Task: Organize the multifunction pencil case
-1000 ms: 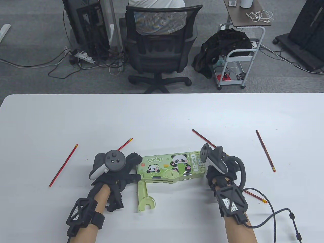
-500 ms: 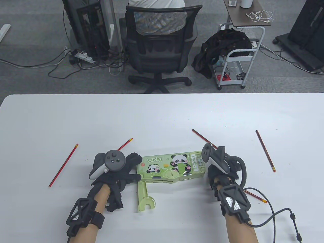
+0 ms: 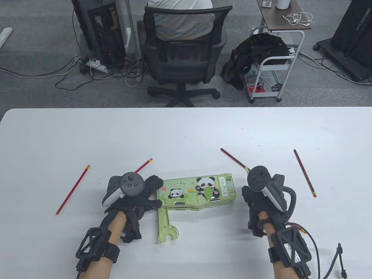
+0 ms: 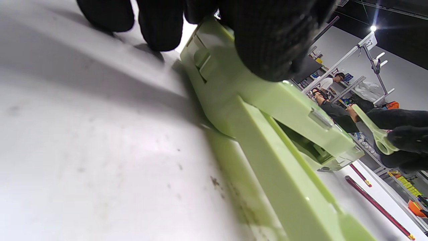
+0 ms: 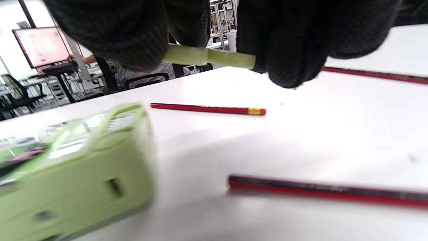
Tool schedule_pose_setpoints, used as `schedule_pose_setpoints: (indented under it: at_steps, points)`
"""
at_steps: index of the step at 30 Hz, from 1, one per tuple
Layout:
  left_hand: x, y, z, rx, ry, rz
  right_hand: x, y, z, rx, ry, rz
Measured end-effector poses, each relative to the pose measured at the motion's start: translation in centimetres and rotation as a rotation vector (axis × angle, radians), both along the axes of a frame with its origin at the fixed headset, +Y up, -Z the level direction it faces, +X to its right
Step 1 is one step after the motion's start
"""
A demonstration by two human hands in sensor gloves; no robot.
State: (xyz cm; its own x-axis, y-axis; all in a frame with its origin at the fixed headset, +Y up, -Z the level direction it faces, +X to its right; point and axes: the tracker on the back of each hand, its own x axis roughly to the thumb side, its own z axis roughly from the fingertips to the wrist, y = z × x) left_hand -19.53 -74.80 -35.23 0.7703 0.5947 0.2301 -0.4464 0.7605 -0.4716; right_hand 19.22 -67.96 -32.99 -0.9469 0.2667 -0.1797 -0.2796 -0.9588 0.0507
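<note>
A green panda pencil case (image 3: 197,191) lies flat near the table's front edge, with a green slide-out arm (image 3: 165,225) sticking out toward me. My left hand (image 3: 157,193) grips the case's left end, fingers over the far edge and thumb at the near side. My right hand (image 3: 252,200) hovers just right of the case, apart from it. Its fingers pinch a small flat green piece (image 5: 210,57), also visible as the green piece (image 4: 371,129) with a ring-shaped end. Several red pencils lie loose: pencil (image 3: 73,189), pencil (image 3: 144,164), pencil (image 3: 234,158), pencil (image 3: 304,173).
Another red pencil (image 3: 294,225) lies partly under my right wrist. The glove cable (image 3: 319,255) trails over the table's front right. Beyond the table's far edge stand an office chair (image 3: 183,58) with a seated person and a white cart (image 3: 273,69).
My right hand has drawn back to the right and toward me, off the case's right end. The left hand and the case have stayed put.
</note>
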Motion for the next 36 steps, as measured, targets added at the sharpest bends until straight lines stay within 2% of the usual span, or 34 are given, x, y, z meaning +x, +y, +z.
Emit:
schedule_pose_setpoints:
  at_steps: [3, 9, 14, 22, 26, 36]
  points:
    - [0.0, 0.0, 0.0, 0.0, 0.0, 0.0, -1.3, -0.1, 1.6, 0.014, 0.022, -0.082]
    - [0.0, -0.1, 0.0, -0.001, 0.0, 0.004, -6.0, 0.2, 4.8, -0.001, 0.115, -0.158]
    - [0.0, -0.1, 0.0, -0.001, 0.0, 0.007, -9.6, 0.3, 6.4, 0.0, 0.197, -0.132]
    - [-0.1, 0.0, 0.0, -0.002, 0.0, 0.006, -14.5, -1.5, 8.0, -0.103, 0.34, -0.119]
    - [-0.1, 0.0, 0.0, -0.004, 0.001, 0.008, -16.3, -1.8, 8.3, -0.142, 0.38, -0.138]
    - [-0.1, 0.0, 0.0, -0.004, 0.0, 0.006, -20.2, -2.7, 8.9, -0.209, 0.449, -0.035]
